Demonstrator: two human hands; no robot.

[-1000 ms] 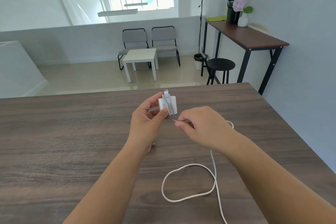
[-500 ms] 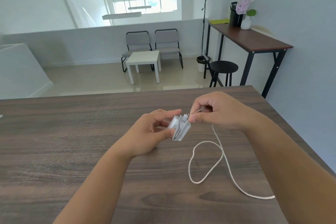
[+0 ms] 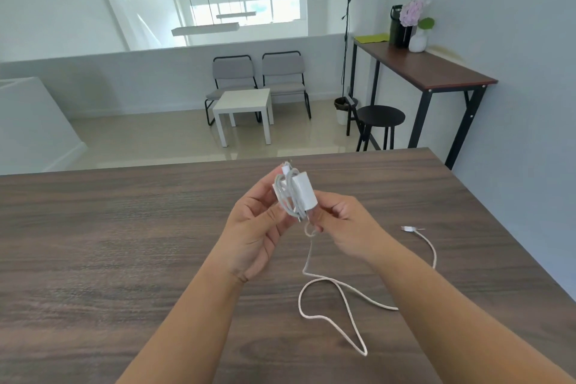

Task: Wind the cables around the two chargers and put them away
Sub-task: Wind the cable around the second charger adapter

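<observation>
My left hand [image 3: 255, 227] grips the half-wound charger [image 3: 300, 192], my right hand [image 3: 343, 224] pinches its cable [image 3: 339, 290], slack trailing toward five o'clock; no second charger in view.

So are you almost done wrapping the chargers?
Partway. A few loops of cable already sit around the charger, which the left hand holds. The right hand pinches the cable just below it. A long stretch still lies loose on the table, out to its plug. No second charger is in view.
</observation>
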